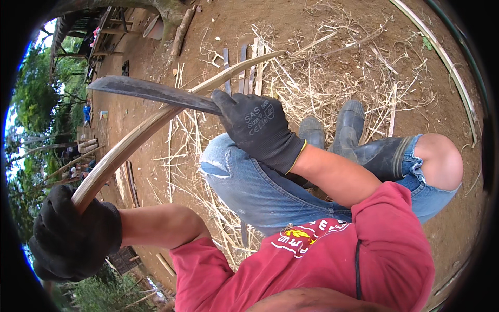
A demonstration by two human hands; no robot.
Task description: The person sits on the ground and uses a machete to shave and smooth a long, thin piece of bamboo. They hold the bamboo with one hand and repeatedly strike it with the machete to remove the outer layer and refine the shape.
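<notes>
My left hand (pixel 73 234), in a black glove, is closed round the near end of a long, pale, split wooden pole (pixel 125 148). The pole slants up and away to the right, its far end reaching toward the ground litter. In my right hand (pixel 260 125), also gloved in black, is the handle of a machete (pixel 140 91), mostly hidden by the fingers. Its dark blade points left and crosses over the pole a little left of my right fist. Whether the edge bites into the wood I cannot tell.
Thin pale shavings (pixel 322 78) litter the brown dirt around my rubber boots (pixel 348 125). Several flat wooden slats (pixel 254 65) lie beyond my right hand. A log (pixel 183 31) rests at the far edge, and a long pale strip (pixel 452 67) curves along the right.
</notes>
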